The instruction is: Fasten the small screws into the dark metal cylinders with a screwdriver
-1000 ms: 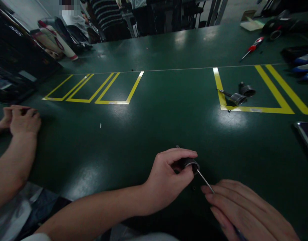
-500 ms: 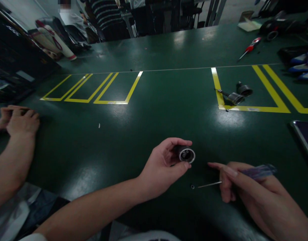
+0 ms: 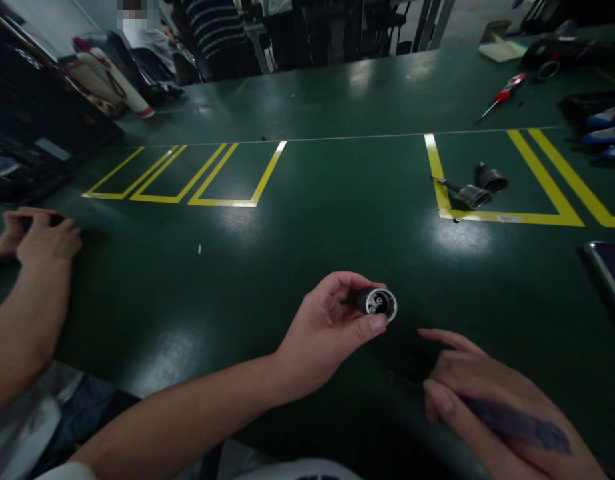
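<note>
My left hand [image 3: 327, 340] is closed around a short dark cylinder [image 3: 380, 303]. Its open silver-rimmed end faces up toward me, and small round metal parts show inside. My right hand [image 3: 480, 393] grips a screwdriver [image 3: 517, 423] by its translucent purplish handle. The thin shaft points left, dim against the table, and its tip lies close to a tiny dark ring-like piece [image 3: 390, 375]. Whether the tip touches that piece I cannot tell. My right index finger is stretched out toward the cylinder, apart from it.
On the green table [image 3: 307, 220], two metal cup-shaped parts [image 3: 473, 196] lie within yellow tape [image 3: 512, 218]. A red screwdriver [image 3: 505, 93] rests farther back. A dark-screened device [image 3: 610, 273] sits at the right edge. Another person's hands [image 3: 47, 233] are at the left.
My right hand has turned and shifted slightly down, with the screwdriver handle now lower. The cylinder in my left hand has moved a little right and tilted, showing more of its inside.
</note>
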